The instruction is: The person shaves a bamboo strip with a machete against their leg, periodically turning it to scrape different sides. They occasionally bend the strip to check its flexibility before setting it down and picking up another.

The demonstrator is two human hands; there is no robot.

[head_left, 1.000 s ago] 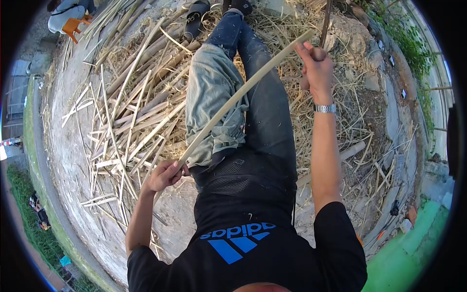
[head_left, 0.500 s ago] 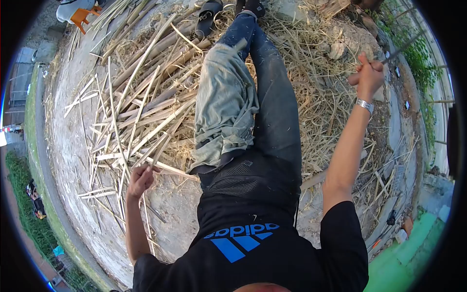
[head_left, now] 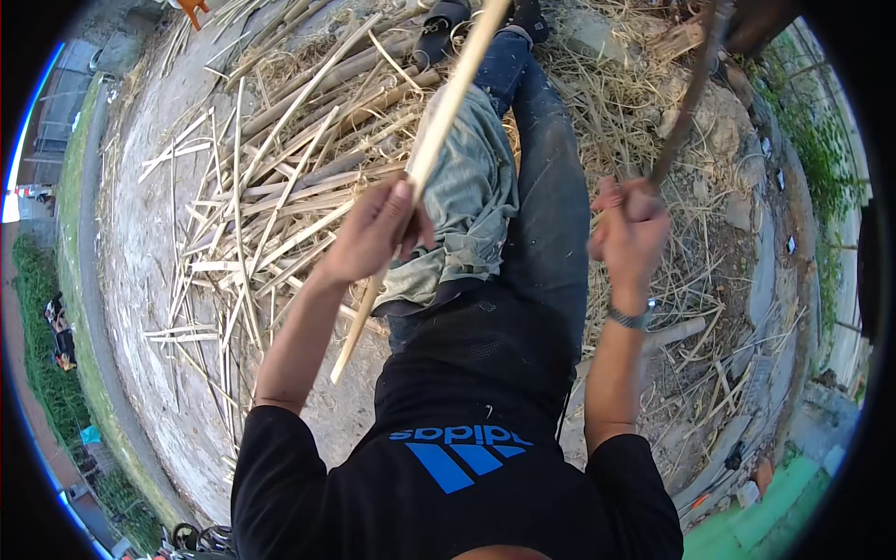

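Note:
A long pale wooden strip (head_left: 446,117) slants over my covered thigh, with my left hand (head_left: 373,229) closed round its lower part. Its lower end shows below the hand. To the right, my right hand (head_left: 633,229) grips the handle of a long dark blade (head_left: 689,112), which points up and away. The blade and hand are slightly blurred. Strip and blade are apart. A grey-green cloth (head_left: 462,196) lies over one of my outstretched legs.
Split strips and poles (head_left: 271,201) are heaped on the left ground. Curled shavings (head_left: 607,112) spread beside my legs at the right. A sandal (head_left: 439,33) lies near my feet. Rocks and rubble (head_left: 719,126) are at upper right.
My left hand has come up and inward, now with the pale strip standing out clearly in it. My right hand has moved inward and lower, bringing the blade closer to my legs.

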